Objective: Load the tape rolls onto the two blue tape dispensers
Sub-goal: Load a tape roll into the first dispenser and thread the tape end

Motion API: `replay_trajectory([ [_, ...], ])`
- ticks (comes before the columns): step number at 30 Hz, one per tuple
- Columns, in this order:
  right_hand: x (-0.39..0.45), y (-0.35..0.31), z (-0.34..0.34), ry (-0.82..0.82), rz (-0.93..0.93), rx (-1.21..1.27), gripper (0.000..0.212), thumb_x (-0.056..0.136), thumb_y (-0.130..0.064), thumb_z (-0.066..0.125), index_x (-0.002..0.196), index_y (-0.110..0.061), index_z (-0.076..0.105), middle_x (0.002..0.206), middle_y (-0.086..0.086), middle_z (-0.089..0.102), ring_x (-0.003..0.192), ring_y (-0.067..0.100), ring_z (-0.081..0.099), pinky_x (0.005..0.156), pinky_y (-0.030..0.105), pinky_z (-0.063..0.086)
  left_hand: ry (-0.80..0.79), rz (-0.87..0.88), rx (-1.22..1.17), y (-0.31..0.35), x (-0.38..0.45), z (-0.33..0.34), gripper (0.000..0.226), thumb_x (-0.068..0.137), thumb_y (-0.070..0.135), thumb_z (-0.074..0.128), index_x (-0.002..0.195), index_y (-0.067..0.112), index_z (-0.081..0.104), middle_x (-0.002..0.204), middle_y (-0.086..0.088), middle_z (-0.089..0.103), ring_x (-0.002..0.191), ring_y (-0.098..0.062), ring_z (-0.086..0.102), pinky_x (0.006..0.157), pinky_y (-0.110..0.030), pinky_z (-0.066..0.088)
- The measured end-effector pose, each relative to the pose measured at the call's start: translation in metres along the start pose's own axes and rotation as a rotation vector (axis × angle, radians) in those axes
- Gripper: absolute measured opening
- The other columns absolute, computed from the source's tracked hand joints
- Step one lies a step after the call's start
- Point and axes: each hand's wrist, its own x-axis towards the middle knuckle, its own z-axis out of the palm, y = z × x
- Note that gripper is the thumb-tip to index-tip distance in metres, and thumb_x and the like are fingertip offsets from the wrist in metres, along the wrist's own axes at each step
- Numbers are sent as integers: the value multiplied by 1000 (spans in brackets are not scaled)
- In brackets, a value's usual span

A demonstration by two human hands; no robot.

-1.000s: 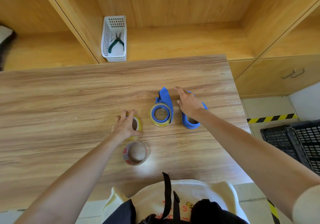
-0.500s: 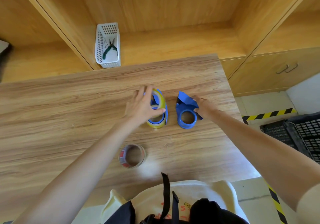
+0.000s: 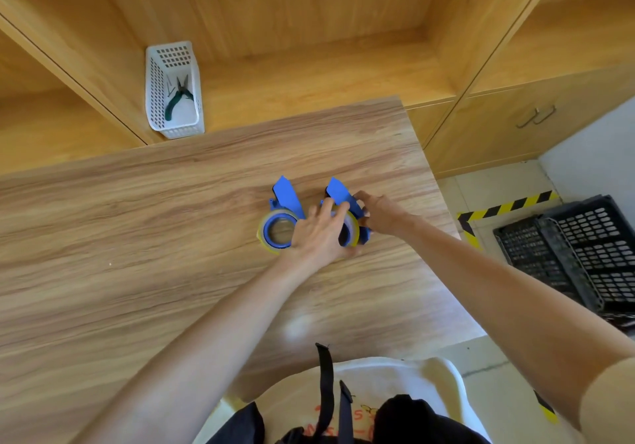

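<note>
Pressing a yellow tape roll (image 3: 350, 234) onto the right blue dispenser (image 3: 338, 196), our left hand (image 3: 318, 234) curls around the roll while our right hand (image 3: 381, 215) grips the dispenser's side, both near the desk's (image 3: 137, 237) far right corner; the loaded dispenser (image 3: 280, 227) lies just beside; we judge the roll light, stiff, best held by its rim

The table (image 3: 137, 237) is wood-grain laminate, smooth with a soft sheen (there's a glare spot near the bottom centre). Both tape dispensers (image 3: 287, 198) (image 3: 340, 193) in mid-frame look like matt blue plastic. The tape roll (image 3: 266, 237) is glossy and yellowish. In the upper left, the basket (image 3: 156, 100) is white perforated plastic.
</note>
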Motion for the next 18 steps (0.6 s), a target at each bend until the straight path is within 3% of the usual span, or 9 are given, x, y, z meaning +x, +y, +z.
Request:
replay_trajectory([
  [4,1,3,-5,-40,-17,6,56,96,-14,60,146,-16,36,126,20,63,107,36,64,92,46,53,11,-17,38,-1,3,10,97,74,71,63,148,21,25,147,-9,32,126,-34,41,81,-45,51],
  [7,2,4,-10,-82,-22,50,52,97,-9,56,145,-16,37,122,19,66,97,34,70,85,38,56,25,-30,46,0,8,13,96,76,68,64,149,21,23,149,-9,30,126,-34,42,79,-44,50],
  [10,4,2,-14,-120,-12,106,47,99,-6,51,143,-15,39,123,20,65,92,35,73,86,41,58,30,-40,46,5,12,15,95,75,65,67,148,21,24,146,-9,28,121,-34,46,76,-43,50],
  [14,8,2,-18,-139,4,114,42,100,-8,48,141,-17,44,125,16,65,86,29,74,91,42,56,30,-61,112,9,16,24,97,75,64,67,148,20,23,144,-10,30,112,-35,54,89,-44,44],
  [18,9,0,-19,-123,20,120,39,100,-7,46,139,-15,47,119,17,67,93,30,74,94,44,55,66,-56,98,7,18,30,97,73,66,67,147,19,25,141,-10,33,106,-35,58,86,-43,45],
])
